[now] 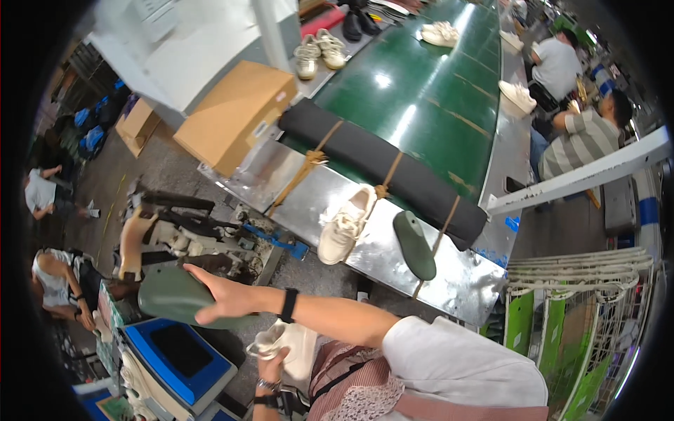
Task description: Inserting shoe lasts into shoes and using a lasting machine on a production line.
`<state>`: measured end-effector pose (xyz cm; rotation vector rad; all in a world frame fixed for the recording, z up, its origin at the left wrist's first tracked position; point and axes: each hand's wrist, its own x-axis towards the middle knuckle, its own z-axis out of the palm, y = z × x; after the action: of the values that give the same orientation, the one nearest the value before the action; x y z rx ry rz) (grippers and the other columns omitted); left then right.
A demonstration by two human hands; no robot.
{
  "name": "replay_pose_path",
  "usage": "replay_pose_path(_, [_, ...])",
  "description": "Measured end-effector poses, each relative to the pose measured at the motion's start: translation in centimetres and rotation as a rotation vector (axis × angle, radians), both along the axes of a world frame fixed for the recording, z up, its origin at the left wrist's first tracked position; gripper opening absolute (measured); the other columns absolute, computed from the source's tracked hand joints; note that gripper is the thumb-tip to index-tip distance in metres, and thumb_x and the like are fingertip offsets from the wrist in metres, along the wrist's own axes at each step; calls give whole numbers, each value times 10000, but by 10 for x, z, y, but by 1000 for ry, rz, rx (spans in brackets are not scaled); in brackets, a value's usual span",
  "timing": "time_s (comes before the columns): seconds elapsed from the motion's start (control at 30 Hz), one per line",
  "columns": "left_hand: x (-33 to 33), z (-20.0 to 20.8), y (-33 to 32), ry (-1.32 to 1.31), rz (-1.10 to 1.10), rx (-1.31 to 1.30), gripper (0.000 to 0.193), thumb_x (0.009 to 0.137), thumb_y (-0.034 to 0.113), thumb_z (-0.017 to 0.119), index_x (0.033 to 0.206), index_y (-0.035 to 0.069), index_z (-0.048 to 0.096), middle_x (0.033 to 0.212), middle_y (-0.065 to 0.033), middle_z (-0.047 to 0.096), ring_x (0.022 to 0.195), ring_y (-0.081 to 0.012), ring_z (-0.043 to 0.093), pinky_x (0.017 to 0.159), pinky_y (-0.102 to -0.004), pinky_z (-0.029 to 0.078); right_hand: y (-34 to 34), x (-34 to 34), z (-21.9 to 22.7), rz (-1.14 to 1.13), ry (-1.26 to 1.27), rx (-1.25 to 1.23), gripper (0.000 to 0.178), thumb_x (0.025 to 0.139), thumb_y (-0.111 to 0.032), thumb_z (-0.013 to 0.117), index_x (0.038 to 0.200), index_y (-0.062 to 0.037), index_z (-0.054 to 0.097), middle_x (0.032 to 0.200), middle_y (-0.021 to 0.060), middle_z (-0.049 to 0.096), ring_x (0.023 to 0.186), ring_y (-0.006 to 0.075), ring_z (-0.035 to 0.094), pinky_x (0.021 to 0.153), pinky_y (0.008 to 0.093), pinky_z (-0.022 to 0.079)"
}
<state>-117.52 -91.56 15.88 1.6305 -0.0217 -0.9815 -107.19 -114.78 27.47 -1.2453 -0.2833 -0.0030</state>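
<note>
My right hand [228, 298] reaches across to the left, closed on a dark green shoe last [168, 293]. Below it, near my body, my left hand [272, 361] grips a cream sneaker [302, 349] by its opening. On the metal end of the conveyor stand another cream sneaker [344, 228] with laces and, to its right, a second green shoe last [414, 245] lying flat.
A green conveyor belt [400, 98] runs away, a black roll [393, 175] tied across its near end. A cardboard box [235, 116] stands left of it. A machine with a blue frame [179, 358] is at lower left, a wire rack [576, 337] at right. Several people sit nearby.
</note>
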Motion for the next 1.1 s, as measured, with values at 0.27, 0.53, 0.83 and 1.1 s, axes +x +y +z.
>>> replay_pose_path(0.27, [3,-7,-250,-491,-461,-12,848,685,253,869,1353,-37,434,1126,-106,684,993,-221,670,878,-341,530,-226,-227,5,-1015,215,-680,1047,676,-195,783,1526,-24,197,1412,291,462,1262,400,527,1048,412,435])
replay_pose_path(0.53, [-2,-2,-368,-770,-659,234,628,604,377,856,1095,36,664,982,-179,720,874,-360,692,782,-429,549,-265,-375,-113,-1383,775,-940,979,731,-184,788,1511,-32,215,1343,276,517,1158,434,566,945,458,486])
replay_pose_path(0.83, [85,72,-387,-966,-931,333,829,623,293,849,1356,101,513,1090,-158,697,975,-350,674,832,-409,540,-233,-350,-136,-1510,890,-911,807,780,-291,750,1406,50,371,1343,253,501,1250,421,474,1035,478,400])
replay_pose_path(1.1, [90,111,-554,-1375,-1186,-235,813,688,272,794,1411,140,446,896,-189,689,771,-394,673,659,-478,550,-237,-297,-123,-1302,940,-1109,866,641,-377,857,1331,-16,479,1333,164,529,1280,352,463,1065,492,355])
